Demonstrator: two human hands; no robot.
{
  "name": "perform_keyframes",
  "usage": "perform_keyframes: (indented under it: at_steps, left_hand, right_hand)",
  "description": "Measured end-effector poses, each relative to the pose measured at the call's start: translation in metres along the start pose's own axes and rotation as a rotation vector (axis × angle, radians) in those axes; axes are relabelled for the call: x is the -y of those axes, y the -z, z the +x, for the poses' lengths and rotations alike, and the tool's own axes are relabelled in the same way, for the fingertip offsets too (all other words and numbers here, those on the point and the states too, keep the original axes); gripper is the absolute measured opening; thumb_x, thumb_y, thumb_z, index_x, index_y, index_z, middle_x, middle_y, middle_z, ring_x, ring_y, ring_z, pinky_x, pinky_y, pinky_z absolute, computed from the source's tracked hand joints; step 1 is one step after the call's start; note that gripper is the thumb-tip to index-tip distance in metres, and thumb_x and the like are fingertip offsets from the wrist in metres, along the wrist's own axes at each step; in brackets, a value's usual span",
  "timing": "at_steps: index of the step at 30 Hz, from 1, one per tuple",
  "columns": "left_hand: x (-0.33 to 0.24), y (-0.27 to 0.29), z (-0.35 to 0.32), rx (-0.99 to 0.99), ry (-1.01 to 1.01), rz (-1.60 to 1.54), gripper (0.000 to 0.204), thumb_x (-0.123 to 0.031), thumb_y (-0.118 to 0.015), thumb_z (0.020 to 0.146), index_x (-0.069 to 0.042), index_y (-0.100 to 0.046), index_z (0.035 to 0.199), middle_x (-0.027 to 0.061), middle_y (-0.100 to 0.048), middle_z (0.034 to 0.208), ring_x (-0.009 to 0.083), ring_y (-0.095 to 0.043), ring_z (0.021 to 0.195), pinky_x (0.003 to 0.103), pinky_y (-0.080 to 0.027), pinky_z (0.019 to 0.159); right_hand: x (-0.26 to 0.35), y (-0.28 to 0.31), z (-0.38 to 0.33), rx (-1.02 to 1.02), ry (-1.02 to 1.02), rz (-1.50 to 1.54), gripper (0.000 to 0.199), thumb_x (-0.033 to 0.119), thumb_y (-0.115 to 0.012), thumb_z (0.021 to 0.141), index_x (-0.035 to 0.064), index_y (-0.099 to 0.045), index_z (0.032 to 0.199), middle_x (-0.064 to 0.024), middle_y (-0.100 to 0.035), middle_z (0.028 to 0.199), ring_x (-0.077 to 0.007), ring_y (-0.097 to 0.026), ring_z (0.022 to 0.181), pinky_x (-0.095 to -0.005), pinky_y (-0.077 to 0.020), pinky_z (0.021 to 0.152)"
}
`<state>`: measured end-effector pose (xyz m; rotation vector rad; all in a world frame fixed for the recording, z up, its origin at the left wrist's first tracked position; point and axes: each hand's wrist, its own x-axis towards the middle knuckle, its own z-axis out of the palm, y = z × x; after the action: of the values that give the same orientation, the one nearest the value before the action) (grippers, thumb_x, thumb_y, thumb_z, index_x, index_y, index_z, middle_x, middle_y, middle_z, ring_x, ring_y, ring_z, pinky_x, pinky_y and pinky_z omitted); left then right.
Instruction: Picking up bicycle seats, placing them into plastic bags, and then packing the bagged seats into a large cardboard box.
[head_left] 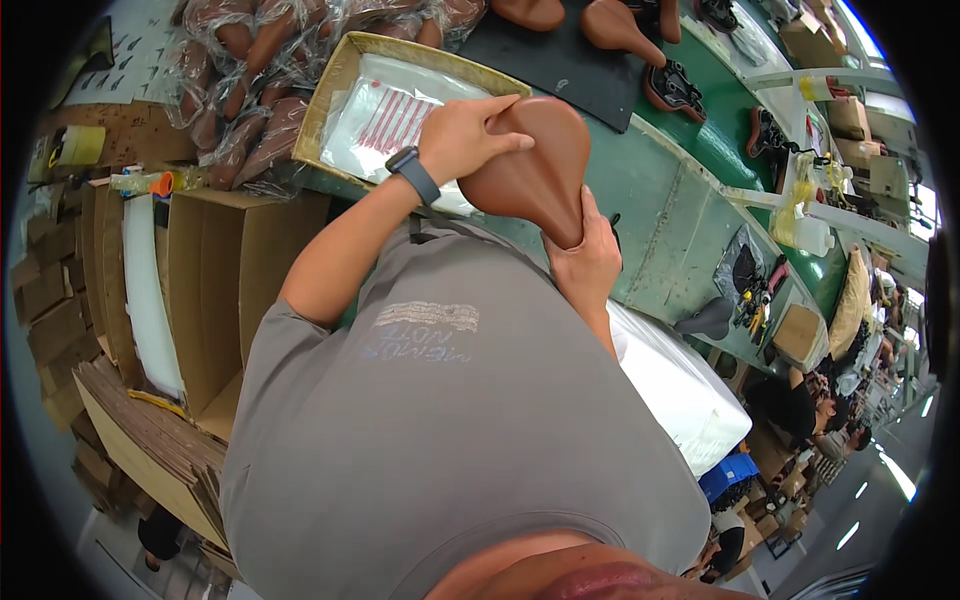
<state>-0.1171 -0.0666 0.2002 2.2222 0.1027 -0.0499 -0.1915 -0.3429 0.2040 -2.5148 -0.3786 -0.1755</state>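
A brown bicycle saddle (535,155) is held up in front of my chest, its smooth top showing and its narrow nose pointing down toward me. My left hand (468,138), with a dark watch on the wrist, grips the wide rear part; the thumb lies across the top. Around the nose, my right hand (588,262) is closed from the other side. The saddle's underside and some of my fingertips are hidden. Just behind my left hand stands an open shallow carton (328,92) with flat clear plastic bags (385,115) in it.
Plastic-wrapped brown saddles (262,75) are heaped at the far left. Beyond the green bench (665,185), loose saddles (615,30) lie by a black mat (560,65). Cardboard boxes (250,225) stand left; a black saddle (706,318), tools (757,305) and a white bundle (675,395) are right.
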Motion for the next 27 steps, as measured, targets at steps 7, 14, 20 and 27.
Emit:
perform_keyframes:
  at_steps: [7, 14, 20, 27]
  left_hand:
    - [0.009, 0.020, -0.017, 0.055, 0.028, -0.584, 0.049, -0.037, -0.078, 0.107, 0.004, -0.079, 0.132, 0.0137, -0.085, 0.114, 0.0143, -0.078, 0.104, 0.033, -0.062, 0.091]
    - [-0.054, -0.004, -0.057, -0.410, -0.191, 0.250, 0.108, -0.067, -0.092, 0.076, -0.008, -0.057, 0.159, 0.0159, -0.068, 0.141, 0.0371, -0.076, 0.109, 0.048, -0.063, 0.094]
    - [-0.054, 0.031, -0.044, -0.318, -0.108, 0.158, 0.068, -0.062, -0.082, 0.093, -0.013, -0.073, 0.139, 0.0114, -0.075, 0.125, 0.0338, -0.077, 0.103, 0.047, -0.061, 0.083]
    - [-0.101, 0.022, -0.055, -0.516, -0.485, 0.525, 0.066, -0.053, -0.065, 0.107, 0.002, -0.068, 0.144, 0.0135, -0.058, 0.160, 0.0374, -0.050, 0.153, 0.056, -0.038, 0.127]
  right_hand:
    - [0.011, 0.019, -0.008, 0.020, -0.012, 0.076, 0.090, 0.016, -0.098, 0.074, 0.0098, -0.062, 0.156, -0.0143, -0.075, 0.110, -0.0353, -0.074, 0.093, -0.0454, -0.0599, 0.082]
    - [0.017, 0.019, 0.002, -0.093, 0.106, 0.043, 0.093, 0.011, -0.101, 0.069, 0.0090, -0.063, 0.155, -0.0156, -0.076, 0.110, -0.0358, -0.075, 0.094, -0.0445, -0.0606, 0.081]
    - [0.025, 0.026, -0.009, -0.122, 0.155, 0.092, 0.093, 0.014, -0.102, 0.069, 0.0084, -0.064, 0.154, -0.0165, -0.077, 0.112, -0.0352, -0.075, 0.094, -0.0429, -0.0614, 0.081]
    - [0.064, 0.023, -0.017, -0.214, 0.158, 0.069, 0.089, 0.013, -0.102, 0.070, 0.0048, -0.066, 0.151, -0.0167, -0.078, 0.110, -0.0359, -0.076, 0.092, -0.0433, -0.0614, 0.081]
